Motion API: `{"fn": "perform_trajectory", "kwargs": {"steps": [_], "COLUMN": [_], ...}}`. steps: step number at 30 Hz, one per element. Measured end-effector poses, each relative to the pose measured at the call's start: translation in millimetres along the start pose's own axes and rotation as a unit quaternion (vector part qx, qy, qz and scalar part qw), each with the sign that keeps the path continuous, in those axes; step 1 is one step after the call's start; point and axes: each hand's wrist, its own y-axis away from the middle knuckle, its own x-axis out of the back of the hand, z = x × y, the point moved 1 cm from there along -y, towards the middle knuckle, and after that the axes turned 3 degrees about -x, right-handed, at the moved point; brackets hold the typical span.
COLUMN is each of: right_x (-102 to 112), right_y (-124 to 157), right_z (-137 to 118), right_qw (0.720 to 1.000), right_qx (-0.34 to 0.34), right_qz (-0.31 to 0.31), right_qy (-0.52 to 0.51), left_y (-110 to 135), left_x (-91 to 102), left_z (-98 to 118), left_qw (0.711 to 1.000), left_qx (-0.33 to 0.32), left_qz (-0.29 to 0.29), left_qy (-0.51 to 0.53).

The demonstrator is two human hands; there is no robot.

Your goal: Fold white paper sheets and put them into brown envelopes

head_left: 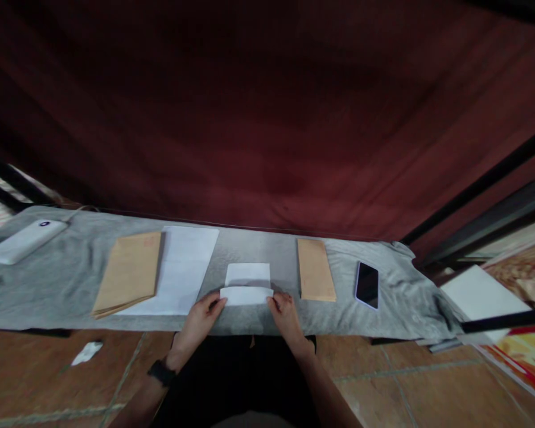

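A white sheet of paper lies in front of me on the grey cloth, with its near part raised as a narrow folded strip. My left hand pinches the left end of this strip between thumb and fingers. At the strip's right end, my right hand grips the paper in the same way. Right of the paper lies a narrow brown envelope. To the left, a stack of larger brown envelopes partly covers some white sheets.
A phone rests right of the narrow envelope. On the far left is a white device with a cable. The grey cloth covers a narrow table, with a dark red curtain behind. A crumpled white scrap is on the tiled floor.
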Motion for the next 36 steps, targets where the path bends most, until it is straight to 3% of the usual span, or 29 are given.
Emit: {"fn": "perform_trajectory", "kwargs": {"steps": [7, 18, 25, 36], "right_x": [-3, 1, -5, -22], "right_y": [-22, -40, -51, -65], "right_z": [-13, -22, -23, -13], "right_qw": [0.986, 0.963, 0.96, 0.974], "right_qx": [-0.121, -0.192, -0.185, -0.124], "right_qz": [-0.031, -0.102, -0.097, 0.002], "right_qy": [0.113, 0.161, 0.186, 0.192], "left_y": [-20, -38, -46, -59], "left_x": [-8.9, -10.6, -12.9, -17.4], "left_z": [5, 40, 44, 42], "left_qw": [0.995, 0.95, 0.938, 0.933], "left_qx": [0.074, 0.144, 0.14, 0.125], "left_qz": [-0.003, -0.065, -0.058, -0.027], "left_qy": [-0.062, -0.268, -0.313, -0.336]}}
